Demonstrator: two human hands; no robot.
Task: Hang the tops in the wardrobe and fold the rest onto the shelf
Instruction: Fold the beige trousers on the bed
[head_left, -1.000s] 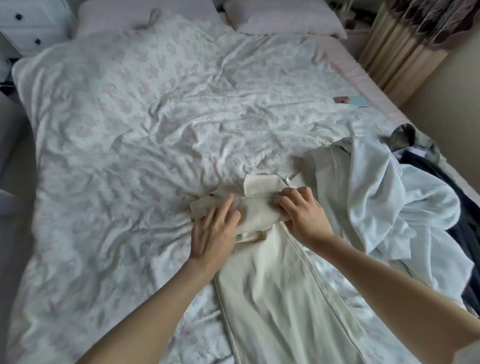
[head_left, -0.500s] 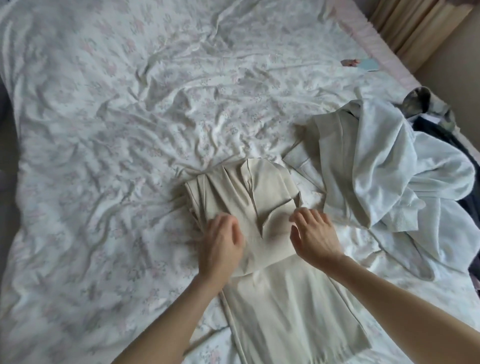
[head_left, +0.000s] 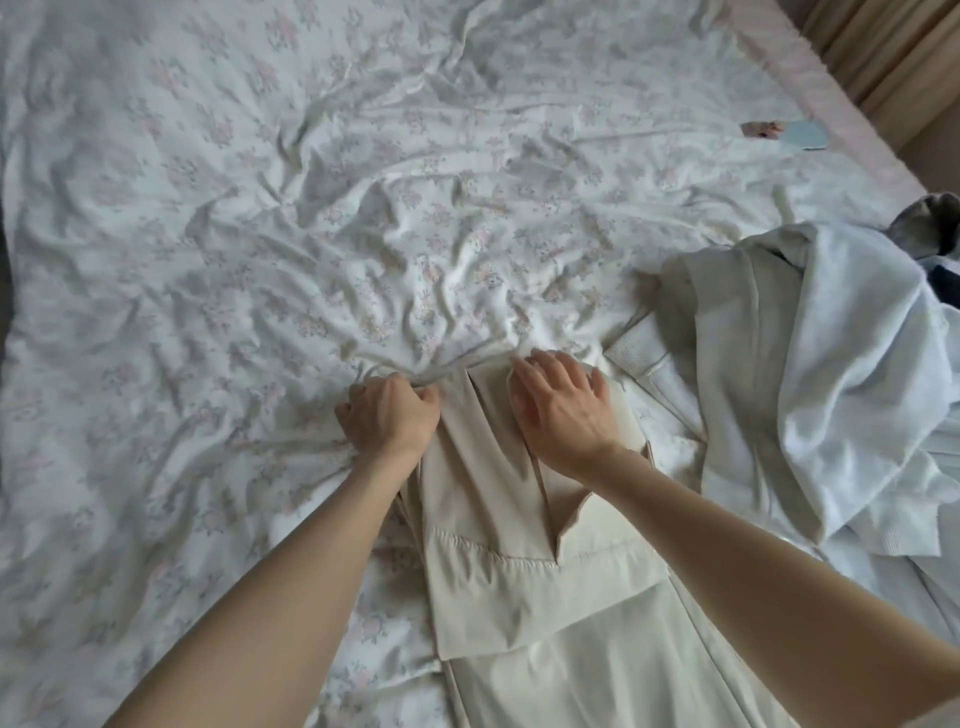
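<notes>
- The cream trousers (head_left: 498, 525) lie lengthwise on the bed (head_left: 218, 270), the top layer doubled towards the person so a fold edge sits at the far end, under both hands.
- The left hand (head_left: 387, 415) is curled into a near fist at the far left corner of the fold; its fingers (head_left: 423, 396) look bunched on the cloth edge, though whether they pinch it or only press is hard to tell.
- The right hand (head_left: 563, 410) lies flat with fingers spread and relaxed, holding nothing and pressing the far right corner down.
- To do this fold well, I judge the far edge should be squared first: both corners level, the layers stacked flush at the side seams.
- Smooth the slanted crease near the centre before the next fold, or it gets set in.
- The rumpled sheet beneath could drag the lower layer; press down rather than slide.
- The pile of pale garments (head_left: 810, 374) lies just beside the right edge; keep the trousers from catching it.
</notes>
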